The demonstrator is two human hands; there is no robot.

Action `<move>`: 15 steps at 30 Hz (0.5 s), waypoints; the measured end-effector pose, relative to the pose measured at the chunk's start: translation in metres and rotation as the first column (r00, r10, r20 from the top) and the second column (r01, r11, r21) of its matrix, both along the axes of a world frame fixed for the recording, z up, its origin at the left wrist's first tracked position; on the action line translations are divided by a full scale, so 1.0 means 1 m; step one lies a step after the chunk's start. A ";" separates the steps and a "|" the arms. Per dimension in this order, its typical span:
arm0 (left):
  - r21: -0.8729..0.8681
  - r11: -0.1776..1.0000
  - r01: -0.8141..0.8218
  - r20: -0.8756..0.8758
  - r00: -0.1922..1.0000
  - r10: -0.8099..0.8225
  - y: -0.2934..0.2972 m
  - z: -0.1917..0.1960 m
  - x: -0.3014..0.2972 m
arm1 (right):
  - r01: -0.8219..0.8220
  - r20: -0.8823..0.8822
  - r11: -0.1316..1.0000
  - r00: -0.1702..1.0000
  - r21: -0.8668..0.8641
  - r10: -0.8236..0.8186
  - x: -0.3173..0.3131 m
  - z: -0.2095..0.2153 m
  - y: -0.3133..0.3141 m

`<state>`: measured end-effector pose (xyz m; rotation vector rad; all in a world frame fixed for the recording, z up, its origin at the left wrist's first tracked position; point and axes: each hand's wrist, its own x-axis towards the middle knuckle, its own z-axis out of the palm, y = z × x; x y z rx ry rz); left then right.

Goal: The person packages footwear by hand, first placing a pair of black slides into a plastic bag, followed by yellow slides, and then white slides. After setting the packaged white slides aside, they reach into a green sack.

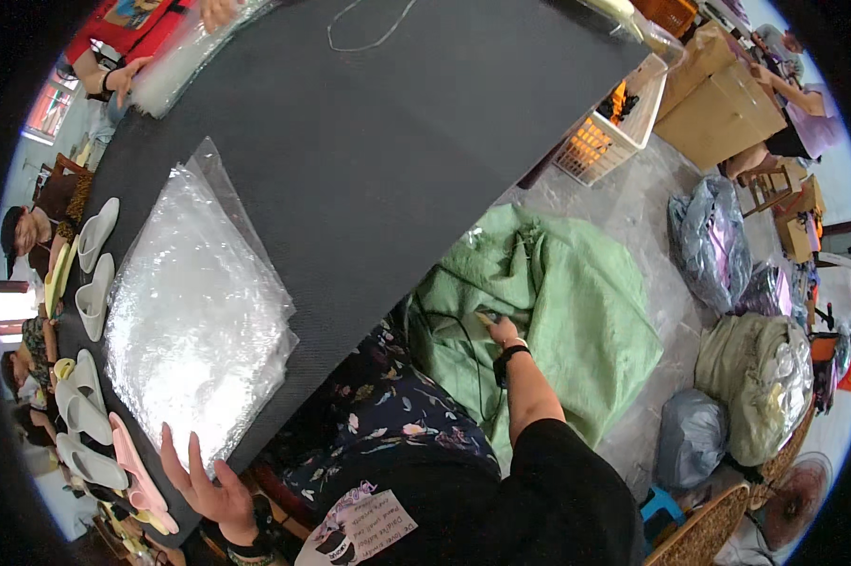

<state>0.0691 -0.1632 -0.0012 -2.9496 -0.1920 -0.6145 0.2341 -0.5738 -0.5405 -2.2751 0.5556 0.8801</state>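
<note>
Left hand (204,481) spread flat, fingers open, holding nothing, touching the near edge of the stack of clear plastic bags (194,321) on the dark counter (397,141), right hand (503,330) off the counter's right edge, reaching into a green sack (576,302) on the floor, grip hidden, cannot tell, pale slippers (91,283) along the counter's left edge.

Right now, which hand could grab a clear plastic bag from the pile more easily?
Probably the left hand: it rests at the edge of the clear bag pile. The right hand reaches into the green sack.

Dark table (425,123) with plastic bags (194,321), slippers (91,283)
</note>
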 end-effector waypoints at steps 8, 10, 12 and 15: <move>-0.461 0.755 0.467 -0.186 0.781 -0.596 -0.076 -0.029 0.046 | 0.007 0.522 1.000 0.853 0.027 -0.020 0.095 0.014 -0.044; -0.426 0.786 0.449 -0.225 0.789 -0.572 -0.080 -0.030 0.044 | -0.043 0.555 0.998 0.832 0.052 0.007 0.117 0.032 -0.015; -0.433 0.810 0.395 -0.300 0.785 -0.543 -0.084 -0.028 0.046 | -0.026 0.626 0.999 0.780 0.019 0.008 0.127 0.037 -0.005; -0.471 0.790 0.392 -0.304 0.768 -0.563 -0.090 -0.040 0.054 | 0.124 0.454 0.992 0.884 0.002 -0.112 0.114 0.009 -0.034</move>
